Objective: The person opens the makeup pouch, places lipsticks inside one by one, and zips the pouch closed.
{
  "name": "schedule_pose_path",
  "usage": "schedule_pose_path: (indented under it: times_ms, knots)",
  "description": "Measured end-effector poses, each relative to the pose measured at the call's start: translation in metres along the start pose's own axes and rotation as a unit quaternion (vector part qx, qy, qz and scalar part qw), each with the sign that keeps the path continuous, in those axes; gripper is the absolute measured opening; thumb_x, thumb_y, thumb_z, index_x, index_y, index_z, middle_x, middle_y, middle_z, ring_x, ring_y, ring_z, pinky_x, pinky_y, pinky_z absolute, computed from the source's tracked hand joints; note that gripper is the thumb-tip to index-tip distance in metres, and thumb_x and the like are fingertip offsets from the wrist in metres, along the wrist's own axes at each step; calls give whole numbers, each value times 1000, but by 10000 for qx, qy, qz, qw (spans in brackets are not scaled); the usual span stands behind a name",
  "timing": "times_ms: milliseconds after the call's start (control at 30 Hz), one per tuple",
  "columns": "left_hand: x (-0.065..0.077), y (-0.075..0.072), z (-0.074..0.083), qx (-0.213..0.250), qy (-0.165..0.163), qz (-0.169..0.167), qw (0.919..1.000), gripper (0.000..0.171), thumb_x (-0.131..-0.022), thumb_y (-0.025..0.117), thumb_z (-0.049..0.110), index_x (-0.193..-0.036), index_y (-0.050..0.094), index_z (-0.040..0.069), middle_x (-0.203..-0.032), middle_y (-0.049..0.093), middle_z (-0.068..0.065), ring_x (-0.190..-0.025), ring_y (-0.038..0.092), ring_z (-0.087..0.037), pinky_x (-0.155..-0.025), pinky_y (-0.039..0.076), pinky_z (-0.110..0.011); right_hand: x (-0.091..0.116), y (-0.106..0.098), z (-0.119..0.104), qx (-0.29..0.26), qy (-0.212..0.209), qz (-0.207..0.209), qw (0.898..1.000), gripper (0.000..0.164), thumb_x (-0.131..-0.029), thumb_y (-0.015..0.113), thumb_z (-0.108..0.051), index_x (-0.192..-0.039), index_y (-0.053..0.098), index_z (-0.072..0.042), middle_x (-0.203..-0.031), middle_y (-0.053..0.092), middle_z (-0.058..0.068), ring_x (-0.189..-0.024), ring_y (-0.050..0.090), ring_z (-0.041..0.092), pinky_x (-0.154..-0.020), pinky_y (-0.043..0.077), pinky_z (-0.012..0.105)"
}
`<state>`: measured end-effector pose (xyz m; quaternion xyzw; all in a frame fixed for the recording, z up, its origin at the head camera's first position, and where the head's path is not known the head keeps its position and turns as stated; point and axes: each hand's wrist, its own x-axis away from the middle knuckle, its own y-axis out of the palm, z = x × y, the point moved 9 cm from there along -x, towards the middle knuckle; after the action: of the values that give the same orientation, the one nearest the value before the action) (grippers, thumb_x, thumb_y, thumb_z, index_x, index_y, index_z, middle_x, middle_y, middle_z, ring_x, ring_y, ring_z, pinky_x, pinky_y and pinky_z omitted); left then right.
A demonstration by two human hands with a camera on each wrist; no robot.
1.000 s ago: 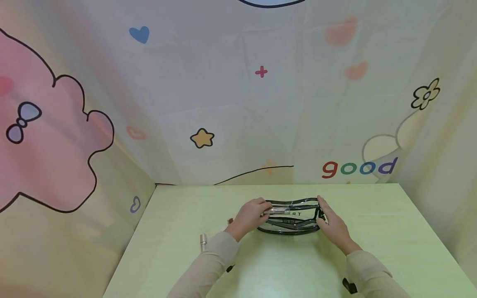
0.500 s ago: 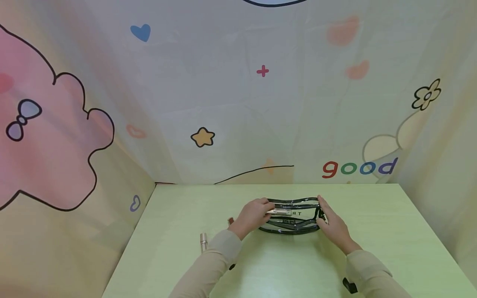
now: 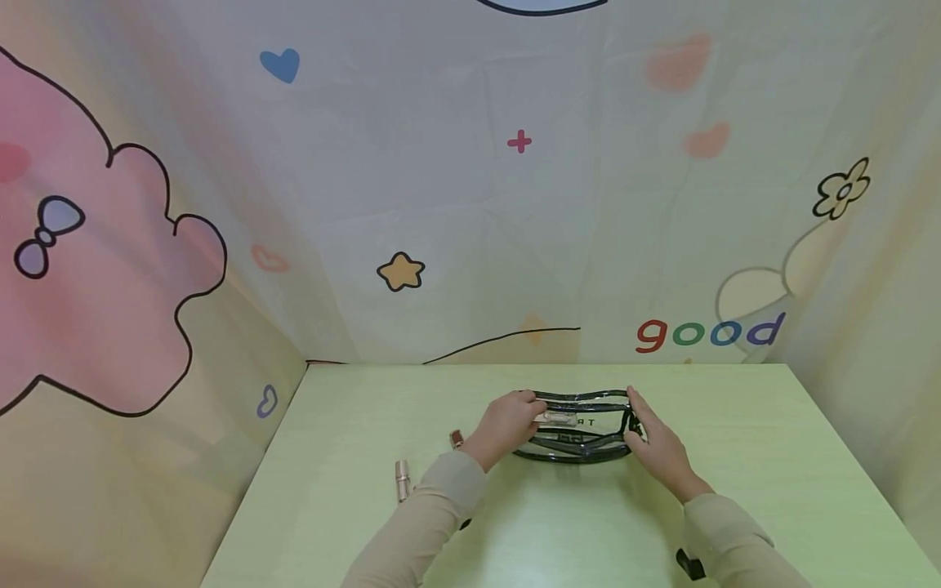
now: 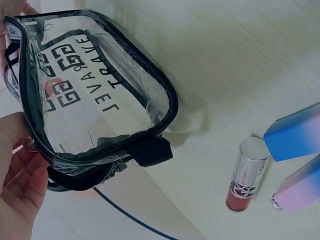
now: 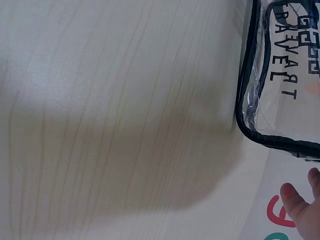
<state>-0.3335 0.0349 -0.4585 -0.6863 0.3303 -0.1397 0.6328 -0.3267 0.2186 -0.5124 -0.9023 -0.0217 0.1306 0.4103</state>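
Note:
A clear cosmetic bag (image 3: 581, 451) with black piping lies on the table, dark lettering on its see-through side. My left hand (image 3: 507, 425) pinches a slim, shiny pinkish lipstick tube (image 3: 559, 419) over the bag's open top, at its left part. In the left wrist view the tube's end (image 4: 31, 144) shows between the fingers, beside the black rim. My right hand (image 3: 660, 449) holds the bag's right end, thumb on the near side and fingers on the far side. The right wrist view catches only fingertips of it, below the bag's corner (image 5: 280, 142).
Left of the bag, a rose-gold tube (image 3: 402, 480) and a reddish-brown tube (image 3: 457, 438) lie near my left forearm. The left wrist view shows a silver-capped red lip tube (image 4: 246, 175) and two blue-to-pink pieces (image 4: 295, 135). A printed curtain (image 3: 470, 204) stands behind the table.
My left hand has shifted slightly to the right with the lipstick tube, further over the bag. More of the tubes behind the left forearm shows. The right hand stays in place.

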Motion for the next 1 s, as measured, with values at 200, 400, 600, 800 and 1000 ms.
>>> schedule_pose_path:
  times_ms: [200, 400, 600, 800, 1000]
  knots:
    - [-4, 3, -1, 60, -1, -123, 9999, 16, -83, 61, 23, -99, 63, 22, -90, 59, 7, -80, 57, -5, -66, 48, -15, 0, 1, 1, -36, 71, -57, 10000, 65, -86, 42, -12, -143, 11, -12, -146, 17, 15, -129, 24, 39, -94, 32, 55]
    - [-6, 6, 0, 71, 64, -263, 9996, 14, -83, 60, 23, -96, 63, 22, -89, 58, 7, -78, 55, -6, -64, 47, -16, -1, 1, 2, 18, 62, -31, 10000, 65, -86, 41, -13, -143, 10, -12, -146, 17, 16, -129, 24, 40, -96, 29, 56]
    - [-9, 12, 1, -40, 80, -390, 9992, 15, -83, 61, 25, -97, 64, 23, -89, 59, 7, -79, 56, -6, -65, 47, -16, -2, 2, 4, -25, 87, -50, 9999, 66, -86, 41, -13, -143, 9, -13, -146, 17, 15, -130, 23, 39, -98, 27, 56]
    - [-10, 17, 1, -66, 29, -496, 9987, 15, -83, 61, 27, -97, 65, 23, -89, 59, 7, -79, 56, -5, -66, 47, -16, -2, 3, 4, 1, 96, -60, 9999, 67, -86, 42, -13, -143, 9, -14, -146, 17, 16, -130, 24, 39, -97, 28, 56]
    - [-10, 17, 1, -66, -11, -643, 9979, 10, -82, 62, 27, -91, 65, 23, -86, 59, 8, -77, 56, -5, -66, 47, -16, -1, 2, 2, -29, 146, -59, 9999, 67, -85, 42, -13, -143, 10, -14, -146, 17, 16, -129, 23, 39, -96, 28, 57]
